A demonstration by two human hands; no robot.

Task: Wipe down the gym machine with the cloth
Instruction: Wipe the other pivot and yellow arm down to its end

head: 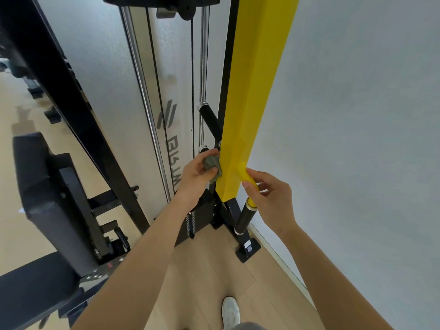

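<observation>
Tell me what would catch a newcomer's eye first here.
The tall yellow column dominates, running from top centre down to the hands. At its lower end the left hand holds a crumpled grey-green cloth against its left face, while the right hand touches its right edge. A black padded bench sits at left.

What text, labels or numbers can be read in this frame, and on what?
On the white panel: stripe logo and sideways grey lettering, blurred, partly behind the left hand; unreadable.
On the base foot, a sticker: code pattern, too small.
On the bench bracket: red marks, too small.
</observation>
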